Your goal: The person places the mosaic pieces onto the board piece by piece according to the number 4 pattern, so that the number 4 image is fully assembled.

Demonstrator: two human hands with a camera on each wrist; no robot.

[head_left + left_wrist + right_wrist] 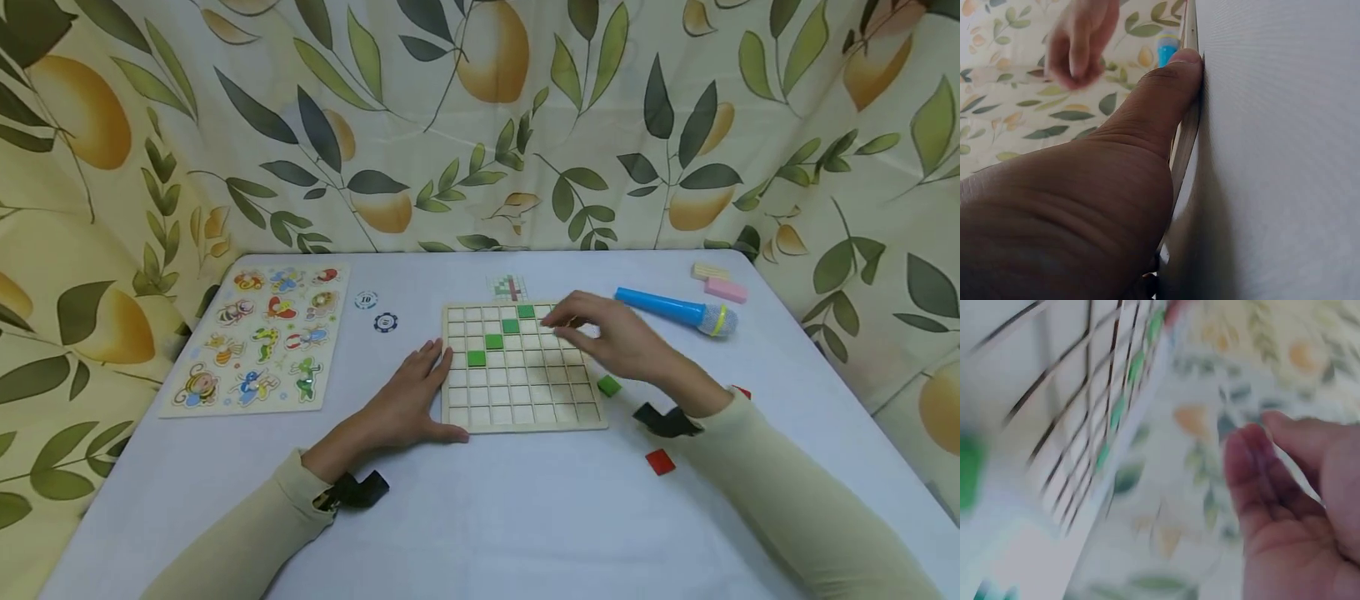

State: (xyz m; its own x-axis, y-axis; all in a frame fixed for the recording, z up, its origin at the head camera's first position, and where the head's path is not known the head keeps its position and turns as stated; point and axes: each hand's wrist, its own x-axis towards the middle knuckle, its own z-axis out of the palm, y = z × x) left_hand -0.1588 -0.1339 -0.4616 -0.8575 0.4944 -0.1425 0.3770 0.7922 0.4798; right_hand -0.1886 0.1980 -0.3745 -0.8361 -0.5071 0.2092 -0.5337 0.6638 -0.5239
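A pale square board [527,429] with a grid of cells lies flat on the table. Several green tiles [493,342] form a rising diagonal in its cells. My left hand [405,398] rests at the board's lower left corner, fingers along the left side and thumb [1147,103] against the front edge. Above the upper right cells hovers my right hand [618,337], its fingers loosely bent; no tile shows between them in the right wrist view. Beside the board's right edge lies a loose green tile [609,386], and a red tile [661,462] sits nearer the front.
Behind the board is a small pattern card [508,287]. An insect picture board [255,342] and two round chips [386,322] lie on the left. At back right are a blue toy microphone [667,310] and pink and cream blocks [725,289]. Another red tile [742,392] is partly covered by the right sleeve.
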